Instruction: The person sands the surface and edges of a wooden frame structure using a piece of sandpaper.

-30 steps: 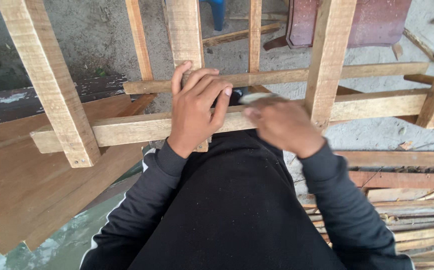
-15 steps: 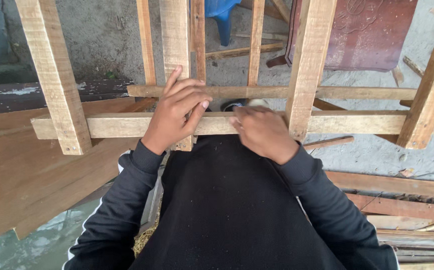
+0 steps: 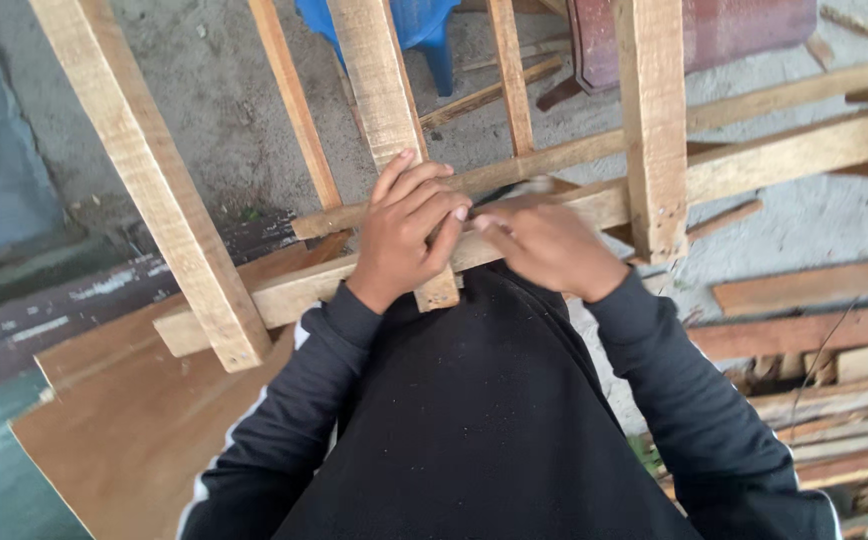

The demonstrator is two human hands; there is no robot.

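I'm pressing my left hand (image 3: 409,232), fingers spread flat, on the wooden frame's near rail (image 3: 754,160). My right hand (image 3: 544,245) is resting curled beside it; whether it holds anything, I cannot tell.

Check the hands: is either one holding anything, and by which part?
Left hand lies flat where the pale wooden crossbar meets an upright wooden slat, pressing rather than gripping. Right hand rests on the same crossbar; whether its fingers pinch something small cannot be told.

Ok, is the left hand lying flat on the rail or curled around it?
Flat. The left hand lies palm down on the horizontal wooden rail, its fingers stretched forward, not wrapped around.
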